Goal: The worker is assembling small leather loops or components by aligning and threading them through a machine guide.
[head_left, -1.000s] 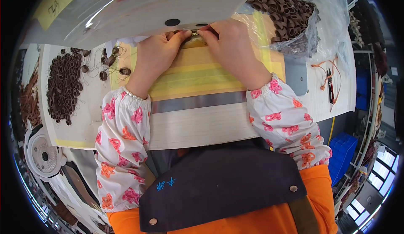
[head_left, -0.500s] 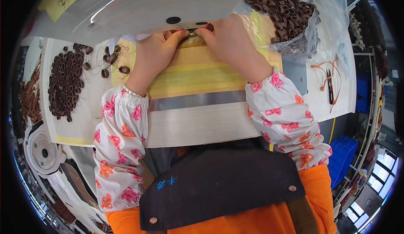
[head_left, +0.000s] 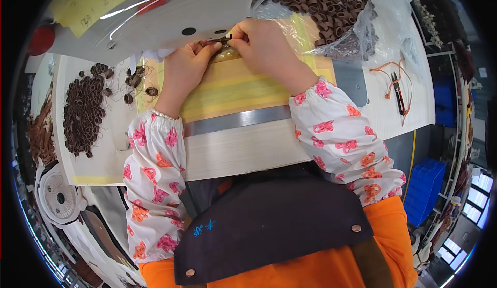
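Observation:
My left hand (head_left: 185, 71) and my right hand (head_left: 263, 49) meet at the far edge of a yellow pad (head_left: 233, 88), under a grey-white machine head (head_left: 171, 16). Both pinch a small dark brown elastic loop (head_left: 221, 41) between their fingertips, right by the machine's base. Most of the loop is hidden by my fingers. My forearms wear white sleeves with pink and orange flowers.
A clear plastic bag of brown loops (head_left: 326, 11) lies at the back right. A heap of finished brown loops (head_left: 83, 109) sits at the left, with a few loose loops (head_left: 137, 88) beside it. Small snips on an orange cord (head_left: 397, 88) rest at the right. A small white fan (head_left: 59, 200) stands low left.
Both hands stay together on the loop at the machine; they have shifted only slightly along the pad's far edge.

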The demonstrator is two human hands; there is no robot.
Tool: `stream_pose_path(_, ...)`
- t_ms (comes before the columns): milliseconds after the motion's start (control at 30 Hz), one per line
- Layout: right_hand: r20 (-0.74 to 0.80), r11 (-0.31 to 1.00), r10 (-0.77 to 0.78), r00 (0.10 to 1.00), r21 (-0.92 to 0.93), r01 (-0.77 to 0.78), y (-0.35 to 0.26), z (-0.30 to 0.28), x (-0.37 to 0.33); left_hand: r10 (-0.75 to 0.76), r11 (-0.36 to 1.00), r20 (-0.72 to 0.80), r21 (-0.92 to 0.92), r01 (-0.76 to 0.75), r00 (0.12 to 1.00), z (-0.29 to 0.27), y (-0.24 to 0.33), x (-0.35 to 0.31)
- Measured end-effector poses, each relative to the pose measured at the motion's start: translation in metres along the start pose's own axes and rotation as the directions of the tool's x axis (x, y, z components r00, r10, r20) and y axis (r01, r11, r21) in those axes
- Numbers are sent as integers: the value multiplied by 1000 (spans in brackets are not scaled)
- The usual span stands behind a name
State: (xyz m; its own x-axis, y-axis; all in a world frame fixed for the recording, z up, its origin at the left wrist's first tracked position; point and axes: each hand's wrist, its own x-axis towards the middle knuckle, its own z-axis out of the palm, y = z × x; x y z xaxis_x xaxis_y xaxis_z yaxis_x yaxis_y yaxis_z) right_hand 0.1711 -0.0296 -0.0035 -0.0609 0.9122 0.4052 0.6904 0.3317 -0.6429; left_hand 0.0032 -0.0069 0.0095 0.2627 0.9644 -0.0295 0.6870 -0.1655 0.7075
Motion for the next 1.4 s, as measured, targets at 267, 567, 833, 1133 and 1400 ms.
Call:
stream_pose_path(267, -38, 992, 5, 999, -129, -10, 3, -28, 4, 404, 914, -146, 26, -404, 903, 3, -6, -22)
stream_pose_path(567, -40, 769, -32, 999, -640, -1, 57, -62, 21, 354, 905, -257, 336, -260, 899, -66, -72, -53)
stream_pose_path(833, -33, 802, -4, 999, -597, -16, 53, -66, 22, 532, 779, -205, 498, -381, 821, -46, -20, -48)
stream_pose_path(1133, 441, 511, 314, 841, 668, -541, -20, -29, 2, 398, 912, -272, 222, -346, 876, 20, 0, -19)
stream_pose_path(1400, 452, 448, 323, 831, 701, -555, -19, -22, -6, 122, 959, -149, -236, -156, 981, 3, 3, -26)
